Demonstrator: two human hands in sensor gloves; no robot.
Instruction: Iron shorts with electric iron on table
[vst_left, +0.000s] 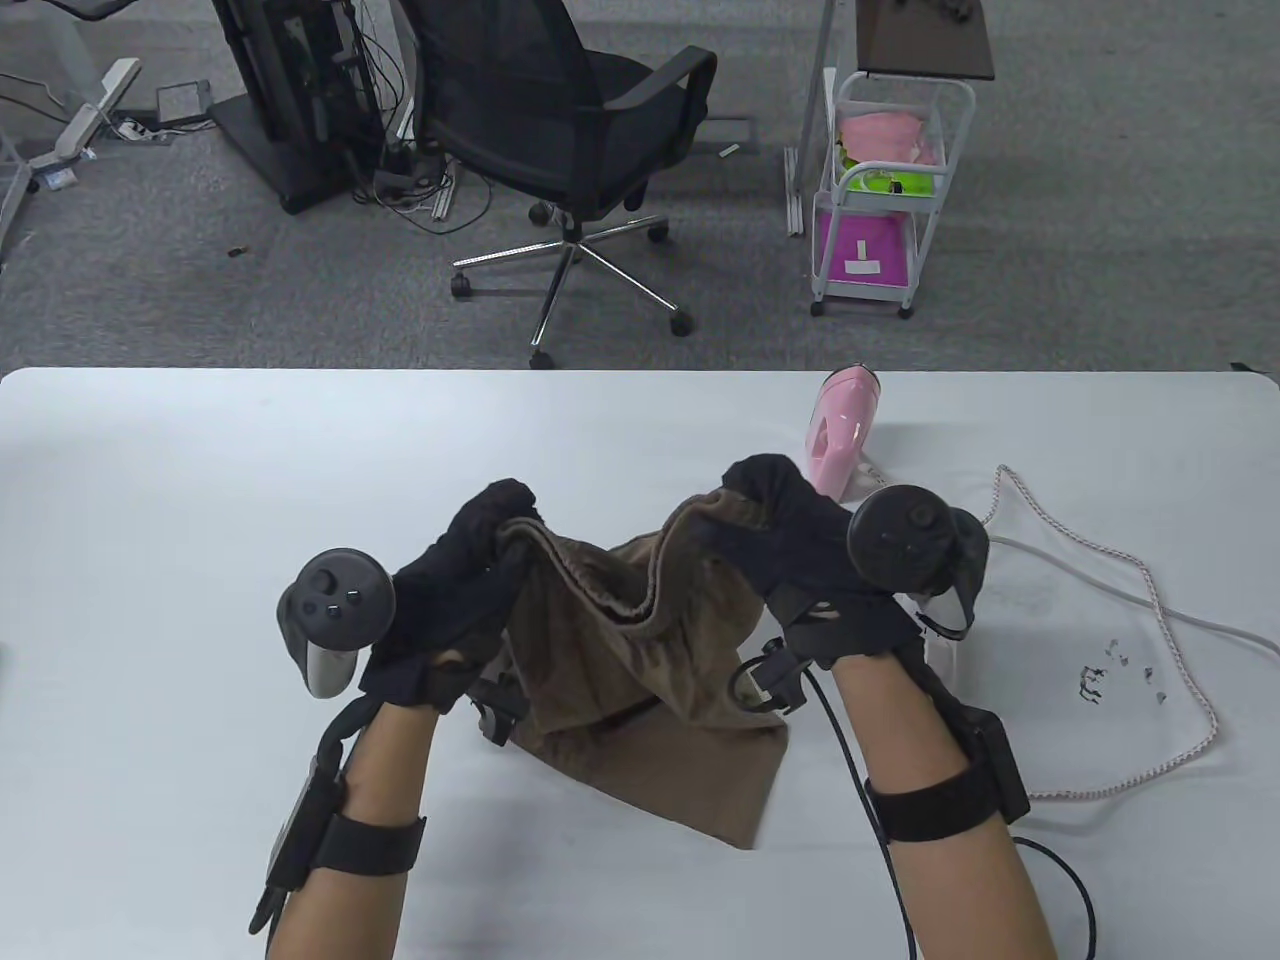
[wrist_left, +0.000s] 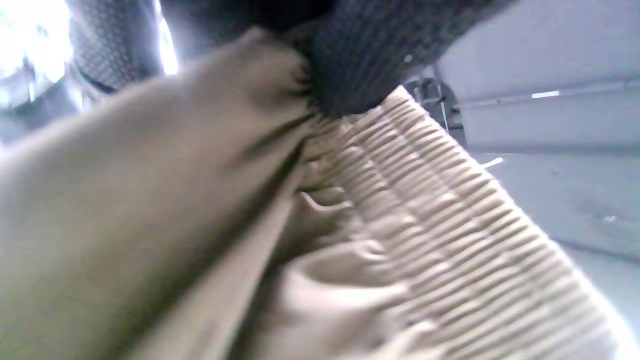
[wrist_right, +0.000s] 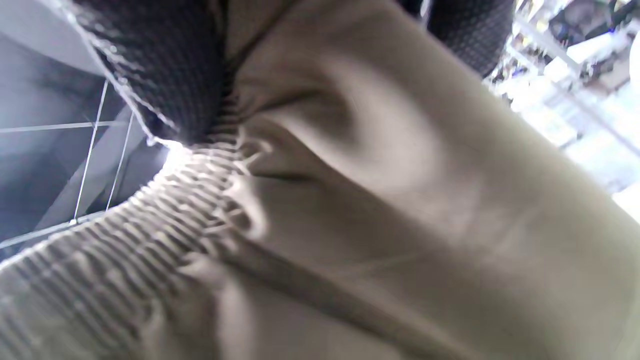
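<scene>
Pinching ribbed elastic waistband, left hand and right hand grip brown shorts.

White bench, rounded far corners. Pink iron stands on it just beyond the right hand. A braided white cord and a plain white cable loop across the surface out past that hand's outer side. Small dark specks lie inside the cord loop. Lower hem of the brown shorts rests on the bench between the forearms, nearer than both hands; the upper part is lifted clear.
</scene>
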